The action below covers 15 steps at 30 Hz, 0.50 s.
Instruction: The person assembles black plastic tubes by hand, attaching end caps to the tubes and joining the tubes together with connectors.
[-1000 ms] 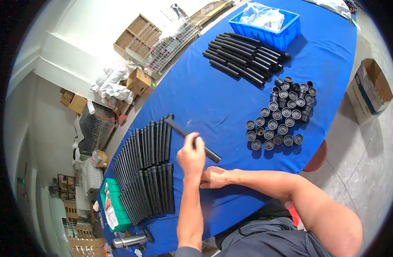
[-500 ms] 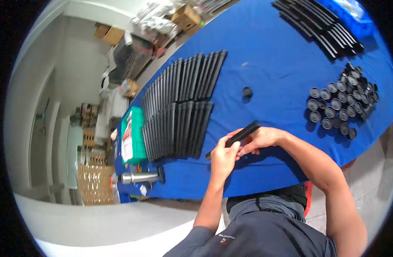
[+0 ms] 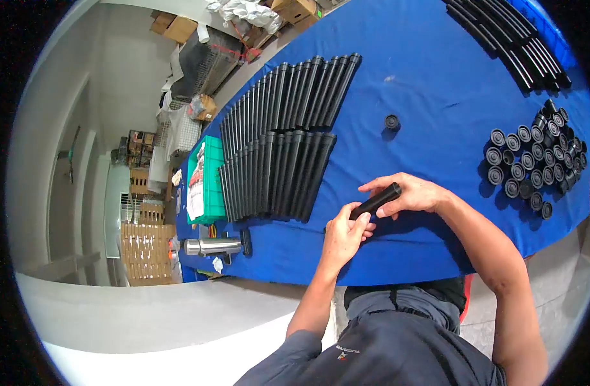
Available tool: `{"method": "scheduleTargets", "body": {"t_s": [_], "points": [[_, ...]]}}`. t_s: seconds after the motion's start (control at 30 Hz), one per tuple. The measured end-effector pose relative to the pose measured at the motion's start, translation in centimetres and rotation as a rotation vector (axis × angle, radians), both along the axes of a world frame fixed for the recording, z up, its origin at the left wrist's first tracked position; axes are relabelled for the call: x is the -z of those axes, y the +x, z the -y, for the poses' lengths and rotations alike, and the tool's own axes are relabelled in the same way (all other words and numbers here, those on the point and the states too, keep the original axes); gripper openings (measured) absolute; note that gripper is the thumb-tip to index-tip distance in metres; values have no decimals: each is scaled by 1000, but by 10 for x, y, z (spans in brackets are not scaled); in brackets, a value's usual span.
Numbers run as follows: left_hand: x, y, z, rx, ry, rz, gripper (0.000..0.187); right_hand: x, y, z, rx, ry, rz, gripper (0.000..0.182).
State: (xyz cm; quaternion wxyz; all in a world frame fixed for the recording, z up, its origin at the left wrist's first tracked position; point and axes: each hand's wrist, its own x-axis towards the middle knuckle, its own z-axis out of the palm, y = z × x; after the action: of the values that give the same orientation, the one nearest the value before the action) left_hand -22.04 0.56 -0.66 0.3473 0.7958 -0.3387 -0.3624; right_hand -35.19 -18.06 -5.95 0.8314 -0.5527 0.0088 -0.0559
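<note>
My left hand (image 3: 347, 233) is wrapped round the lower part of a black plastic tube (image 3: 380, 200), which tilts up to the right. My right hand (image 3: 416, 194) is at the tube's upper end with fingers stretched and apart; its thumb lies close to the tube's side and the index finger reaches past it. Beyond the hands, a single round black cap (image 3: 390, 121) sits on the blue cloth. To the left, two rows of black tubes (image 3: 279, 151) lie side by side.
On the right is a cluster of black ringed caps (image 3: 537, 152). Thin black strips (image 3: 510, 42) lie at the far right beside a blue crate (image 3: 544, 24). A green crate (image 3: 212, 180) and a steel flask (image 3: 212, 246) are on the left of the blue-covered table (image 3: 430, 71).
My right hand's fingers have spread from around the tube. The tube's end now shows more clearly, and the whole view has shifted slightly.
</note>
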Motion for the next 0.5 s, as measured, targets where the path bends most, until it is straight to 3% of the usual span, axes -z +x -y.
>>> {"method": "scheduleTargets", "body": {"t_s": [0.2, 0.3, 0.4, 0.5], "points": [[-2, 3, -9, 31, 51, 32, 46, 1, 0, 4, -114, -101, -81, 49], [-11, 0, -10, 63, 193, 201, 41, 3, 1, 0, -103, -140, -58, 49], [-4, 4, -19, 108, -10, 692, 45, 4, 0, 2, -87, -144, -72, 52], [5, 13, -15, 278, -171, 852, 55, 1, -2, 4, -99, -156, -43, 54]]}}
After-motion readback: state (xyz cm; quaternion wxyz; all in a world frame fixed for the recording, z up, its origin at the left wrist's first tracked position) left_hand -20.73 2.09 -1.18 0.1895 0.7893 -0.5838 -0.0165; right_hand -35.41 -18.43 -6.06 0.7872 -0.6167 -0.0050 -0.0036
